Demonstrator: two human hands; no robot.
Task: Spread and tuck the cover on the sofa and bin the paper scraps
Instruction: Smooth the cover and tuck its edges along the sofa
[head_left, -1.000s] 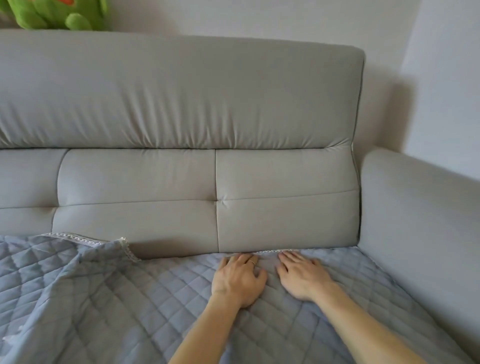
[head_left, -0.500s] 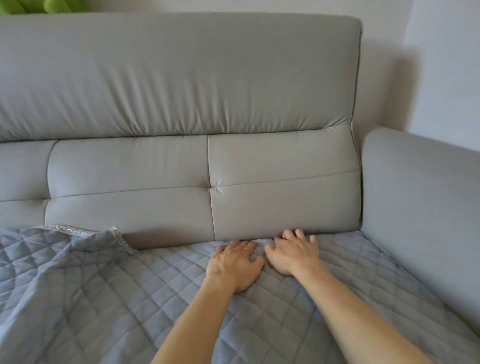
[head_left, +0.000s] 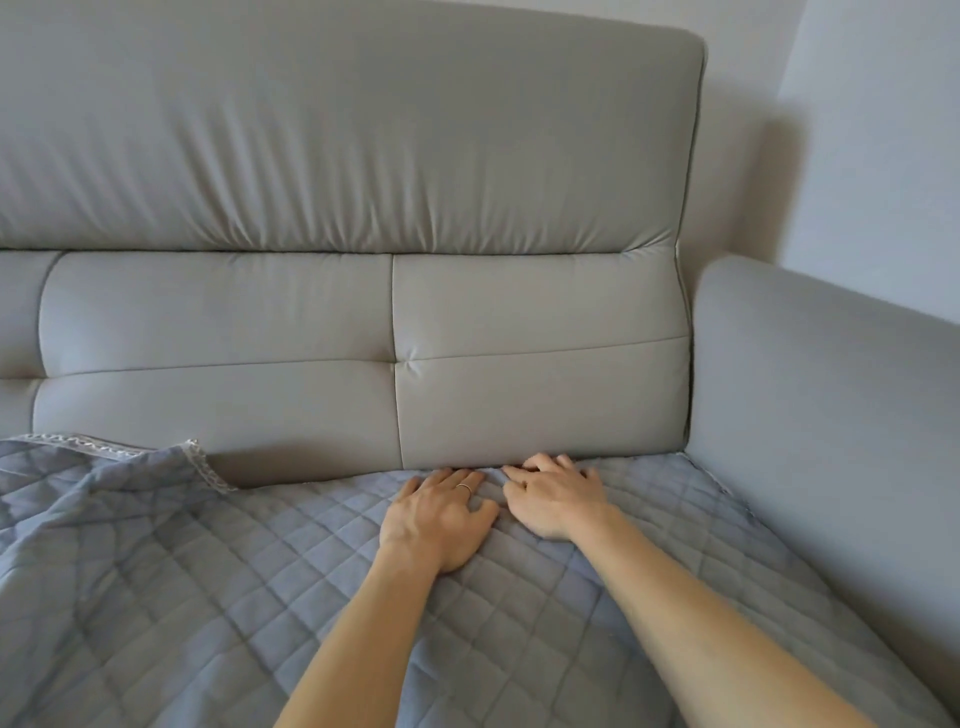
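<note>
A blue-grey quilted cover (head_left: 218, 587) lies over the seat of a grey sofa (head_left: 363, 322). My left hand (head_left: 439, 519) rests flat on the cover, its fingertips at the crease under the back cushion. Right beside it, my right hand (head_left: 558, 493) presses the cover's edge into the same crease, fingers bent and partly hidden in the gap. At the far left the cover's lace-trimmed edge (head_left: 205, 462) is folded back and bunched, leaving a bare strip of seat. No paper scraps are in view.
The sofa's right armrest (head_left: 831, 395) rises close to my right forearm. A pale wall (head_left: 872, 130) stands behind the back cushion and armrest.
Both hands have slid forward to the crease under the back cushion, and the right hand's fingers have curled into the gap. The camera has tilted down, so the green toy above is gone.
</note>
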